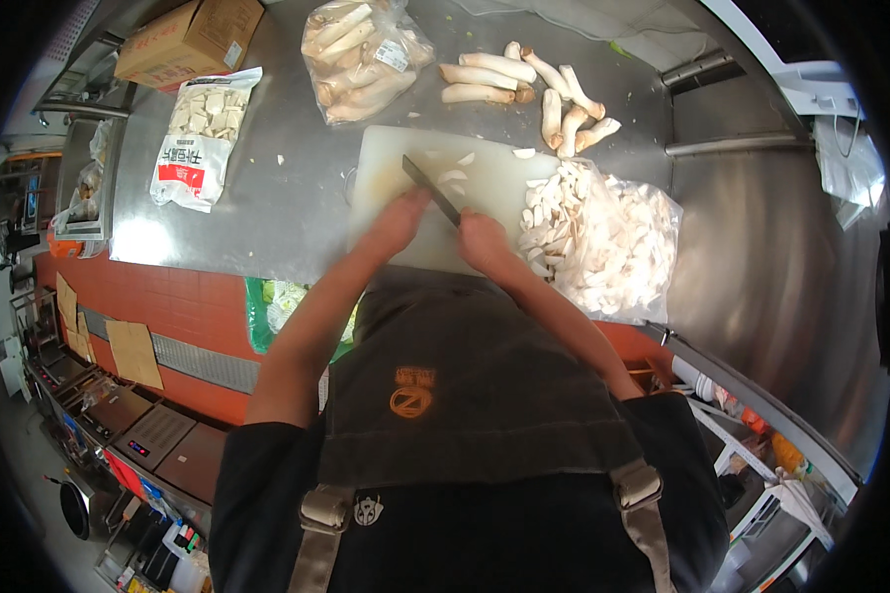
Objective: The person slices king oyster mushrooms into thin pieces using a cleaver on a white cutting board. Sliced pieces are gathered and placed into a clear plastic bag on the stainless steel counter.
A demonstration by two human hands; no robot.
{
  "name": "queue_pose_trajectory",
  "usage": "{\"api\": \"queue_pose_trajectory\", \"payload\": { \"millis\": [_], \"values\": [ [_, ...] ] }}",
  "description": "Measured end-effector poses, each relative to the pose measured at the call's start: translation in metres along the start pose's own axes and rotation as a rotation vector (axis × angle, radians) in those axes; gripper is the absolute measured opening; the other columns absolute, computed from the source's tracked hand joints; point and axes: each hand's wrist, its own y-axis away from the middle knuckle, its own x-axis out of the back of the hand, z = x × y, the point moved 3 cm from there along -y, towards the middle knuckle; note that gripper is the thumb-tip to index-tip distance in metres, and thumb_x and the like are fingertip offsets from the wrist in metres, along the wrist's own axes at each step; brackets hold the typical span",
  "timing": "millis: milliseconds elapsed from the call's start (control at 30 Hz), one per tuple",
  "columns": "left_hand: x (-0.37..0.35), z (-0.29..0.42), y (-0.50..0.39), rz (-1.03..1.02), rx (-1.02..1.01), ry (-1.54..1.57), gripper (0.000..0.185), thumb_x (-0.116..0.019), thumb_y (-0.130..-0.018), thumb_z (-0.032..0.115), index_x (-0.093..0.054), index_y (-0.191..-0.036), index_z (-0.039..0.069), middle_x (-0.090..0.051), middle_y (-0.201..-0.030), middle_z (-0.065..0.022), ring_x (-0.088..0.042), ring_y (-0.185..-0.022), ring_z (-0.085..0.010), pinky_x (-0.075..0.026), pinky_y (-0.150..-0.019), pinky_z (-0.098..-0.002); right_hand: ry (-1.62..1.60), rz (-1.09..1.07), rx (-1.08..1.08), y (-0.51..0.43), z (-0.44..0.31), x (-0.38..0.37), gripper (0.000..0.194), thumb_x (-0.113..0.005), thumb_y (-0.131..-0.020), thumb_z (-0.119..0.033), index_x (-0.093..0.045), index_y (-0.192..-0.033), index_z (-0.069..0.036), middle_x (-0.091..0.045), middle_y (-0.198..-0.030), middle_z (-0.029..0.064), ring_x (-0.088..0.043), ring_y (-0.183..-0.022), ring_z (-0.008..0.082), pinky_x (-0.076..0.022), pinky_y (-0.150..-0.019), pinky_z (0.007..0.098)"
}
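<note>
My right hand (pixel 482 237) is closed on the handle of a kitchen knife (pixel 432 188), whose blade slants up to the left above a white cutting board (pixel 430 241). My left hand (pixel 400 219) is close to the blade's left side; whether it holds anything is hidden. A few pale mushroom slices (pixel 454 176) lie on the board beyond the blade. At the board's right edge a heap of sliced mushrooms (pixel 549 219) meets a clear plastic bag full of slices (pixel 627 248). Whole king oyster mushrooms (pixel 498 70) lie loose behind the board.
A plastic bag of whole mushrooms (pixel 367 63) stands on the steel table (pixel 297 200). Farther left are a printed bag of white pieces (pixel 204 137) and a cardboard box (pixel 193 41). A green crate with vegetables (pixel 259 319) sits below the table's front edge. A steel wall (pixel 764 244) bounds the right side.
</note>
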Motion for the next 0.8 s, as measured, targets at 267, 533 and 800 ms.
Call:
{"api": "queue_pose_trajectory", "payload": {
  "millis": [267, 533, 800],
  "values": [
    [-0.010, -0.014, 0.002, -0.041, 0.008, -0.061, 0.031, -0.047, -0.099, 0.000, -0.058, -0.128, -0.003, -0.067, -0.125, -0.0295, -0.066, -0.115, -0.0497, -0.055, -0.097, -0.0562, -0.087, 0.005, 0.022, -0.001, -0.004, -0.002, 0.014, -0.062, -0.094, -0.007, -0.062, -0.102, 0.005, -0.072, -0.087, 0.0315, -0.072, -0.087, 0.0533, -0.0582, -0.081, 0.0613],
    [0.016, -0.011, 0.008, 0.065, 0.028, -0.082, 0.029, -0.062, -0.098, 0.005, -0.062, -0.127, 0.005, -0.067, -0.120, -0.0255, -0.066, -0.111, -0.0491, -0.056, -0.093, -0.0567, -0.011, -0.054, -0.033, -0.001, -0.005, -0.012, 0.015, -0.060, -0.095, -0.006, -0.063, -0.105, 0.005, -0.073, -0.092, 0.0319, -0.074, -0.088, 0.0515, -0.0589, -0.079, 0.0614],
    [0.019, -0.025, 0.008, -0.075, 0.010, -0.181, 0.027, -0.059, -0.099, 0.007, -0.065, -0.126, 0.006, -0.069, -0.116, -0.0265, -0.068, -0.107, -0.0489, -0.057, -0.093, -0.0561, 0.021, -0.014, 0.050, 0.002, -0.018, 0.002, 0.015, -0.059, -0.093, -0.004, -0.061, -0.104, 0.006, -0.073, -0.094, 0.0313, -0.074, -0.087, 0.0513, -0.0599, -0.078, 0.0597]
  ]
}}
